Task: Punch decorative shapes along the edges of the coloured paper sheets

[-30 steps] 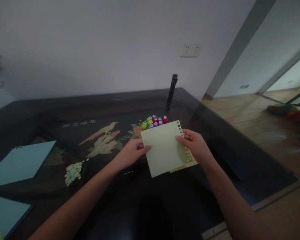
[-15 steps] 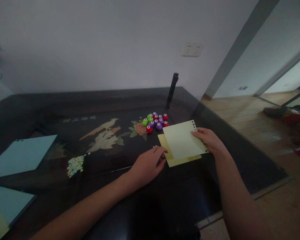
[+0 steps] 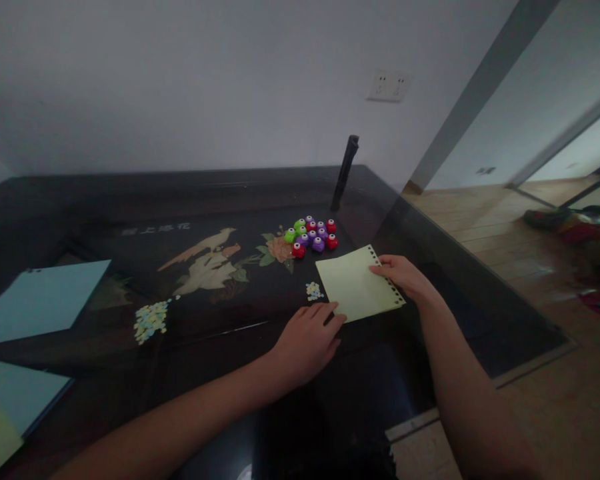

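A pale yellow sheet of paper [image 3: 355, 283] with a row of punched holes along its right edge lies flat on the dark glass table [image 3: 130, 200]. My right hand [image 3: 403, 277] rests on the sheet's right edge, fingers curled onto it. My left hand [image 3: 310, 340] lies flat on the table at the sheet's near-left corner, fingertips touching it. A small pile of paper bits [image 3: 313, 290] sits just left of the sheet. Behind it stands a cluster of small red, purple and green punches [image 3: 311, 235].
A larger pile of pale paper bits [image 3: 151, 320] lies left of centre. Light blue sheets [image 3: 37, 303] lie at the left; another blue sheet [image 3: 15, 393] is at the near-left corner. A dark upright post [image 3: 345, 172] stands behind the punches. The table's right edge borders wooden floor.
The yellow sheet was held up in both hands; it now lies flat on the table, covering the sheet beneath. My left hand let go and rests flat at its corner.
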The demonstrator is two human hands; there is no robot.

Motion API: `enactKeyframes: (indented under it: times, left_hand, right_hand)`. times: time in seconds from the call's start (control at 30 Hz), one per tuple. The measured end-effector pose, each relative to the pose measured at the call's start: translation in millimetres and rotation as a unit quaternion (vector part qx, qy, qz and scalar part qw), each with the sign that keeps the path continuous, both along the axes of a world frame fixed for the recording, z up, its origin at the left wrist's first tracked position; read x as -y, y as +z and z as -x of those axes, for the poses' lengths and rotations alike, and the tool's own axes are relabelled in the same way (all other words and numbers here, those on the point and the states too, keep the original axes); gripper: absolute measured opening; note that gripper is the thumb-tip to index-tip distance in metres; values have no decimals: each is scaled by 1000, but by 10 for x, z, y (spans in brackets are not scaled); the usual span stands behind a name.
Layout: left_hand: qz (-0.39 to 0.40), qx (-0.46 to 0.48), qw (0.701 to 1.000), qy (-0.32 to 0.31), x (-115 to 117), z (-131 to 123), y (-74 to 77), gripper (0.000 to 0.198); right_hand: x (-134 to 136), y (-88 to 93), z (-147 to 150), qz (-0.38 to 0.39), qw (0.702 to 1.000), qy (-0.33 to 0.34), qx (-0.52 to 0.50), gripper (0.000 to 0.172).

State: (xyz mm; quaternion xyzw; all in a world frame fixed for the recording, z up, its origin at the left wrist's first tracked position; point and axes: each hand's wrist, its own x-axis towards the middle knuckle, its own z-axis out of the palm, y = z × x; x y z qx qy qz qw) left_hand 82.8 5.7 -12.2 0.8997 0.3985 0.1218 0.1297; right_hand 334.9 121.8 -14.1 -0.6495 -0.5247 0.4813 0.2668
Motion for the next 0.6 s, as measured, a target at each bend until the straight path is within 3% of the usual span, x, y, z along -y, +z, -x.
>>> enactKeyframes:
  times: [0.4, 0.6]
  left_hand:
    - [-38, -24, 999, -16, 39, -23, -64, 37]
    - [-57, -26, 998, -17, 47, -30, -102, 37]
  right_hand:
    - [-36, -92, -11, -40, 998, 9, 44, 22]
    - [-65, -105, 30, -106, 981, 18, 164, 19]
